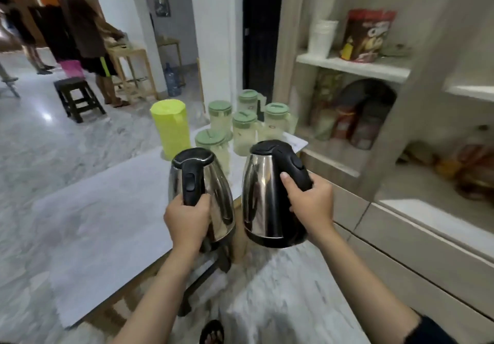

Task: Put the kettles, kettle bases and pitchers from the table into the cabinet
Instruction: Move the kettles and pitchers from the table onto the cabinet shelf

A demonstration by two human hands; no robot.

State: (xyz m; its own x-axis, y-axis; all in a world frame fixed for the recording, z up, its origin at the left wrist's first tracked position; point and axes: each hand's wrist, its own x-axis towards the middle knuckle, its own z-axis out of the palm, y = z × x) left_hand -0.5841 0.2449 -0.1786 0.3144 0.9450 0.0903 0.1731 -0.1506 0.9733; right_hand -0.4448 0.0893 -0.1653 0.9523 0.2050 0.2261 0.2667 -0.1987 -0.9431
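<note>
2 kettles [203,191] held; 5 green-lidded pitchers [244,132], 1 yellow pitcher [171,127].

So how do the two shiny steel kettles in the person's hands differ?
The steel kettle in the left hand has its black handle facing the camera, while the steel kettle in the right hand has its handle turned to the right. The left hand grips its handle low down; the right hand grips higher, thumb on the handle's side. The right kettle's black base ring shows; the left kettle's is hidden. Both have black lids and are lifted.
</note>
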